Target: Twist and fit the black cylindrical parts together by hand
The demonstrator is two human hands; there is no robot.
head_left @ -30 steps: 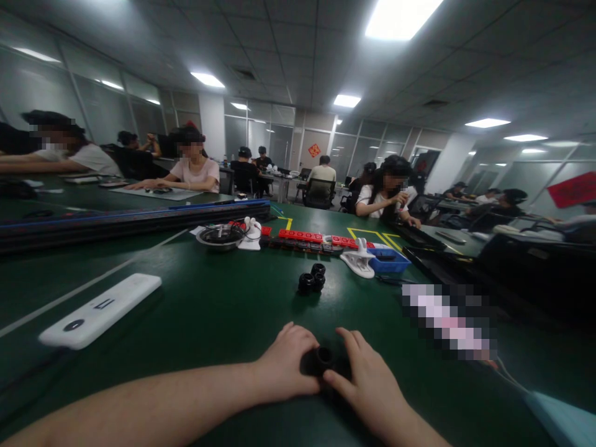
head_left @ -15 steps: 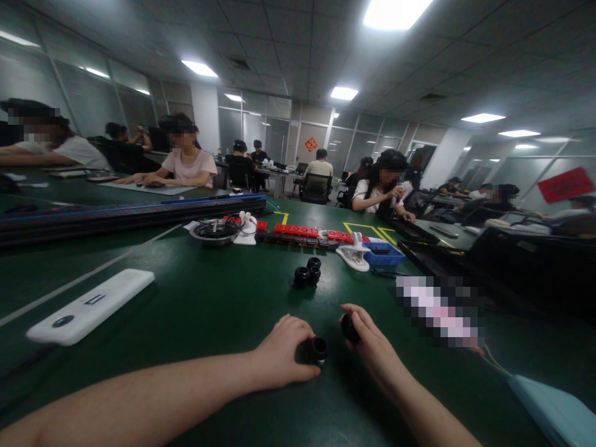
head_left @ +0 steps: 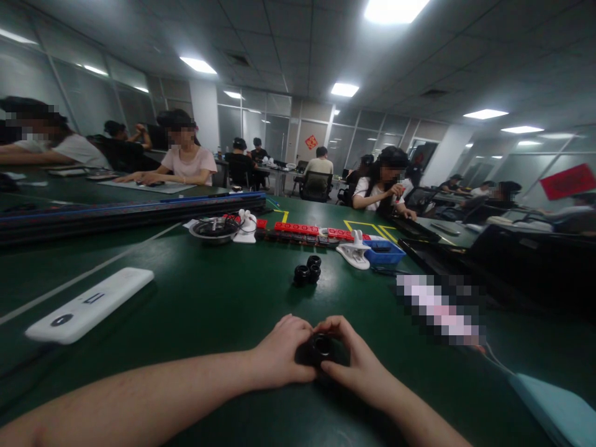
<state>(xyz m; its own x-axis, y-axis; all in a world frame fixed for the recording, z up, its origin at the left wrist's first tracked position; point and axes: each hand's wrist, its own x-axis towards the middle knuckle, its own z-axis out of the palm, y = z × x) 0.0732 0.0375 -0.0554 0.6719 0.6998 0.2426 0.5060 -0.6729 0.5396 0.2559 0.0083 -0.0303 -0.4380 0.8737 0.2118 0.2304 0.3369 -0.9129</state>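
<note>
Close in front of me on the green table, my left hand (head_left: 283, 349) is wrapped round a black tube-like piece, most of it hidden by the fingers. My right hand (head_left: 361, 363) curves over the top of that piece, thumb in front and index finger behind, gripping a black ring-shaped part (head_left: 322, 346). The ring sits at the tube's upper end, its round opening facing up. The fingertips of both hands nearly meet. Farther out stand three black round ring-like pieces (head_left: 307, 271), grouped together and touching.
A white power bank-like device (head_left: 93, 304) lies at left. Beyond are a metal bowl (head_left: 213, 231) with black cable, red blocks (head_left: 297, 228), a white clip (head_left: 354, 251) and a blue tray (head_left: 386, 253). A light-blue flat object (head_left: 554, 410) is at right. Other people sit at tables behind.
My right hand has moved left and brought its black ring-shaped part onto the tube-like piece in my left hand. My left hand has stayed in place.
</note>
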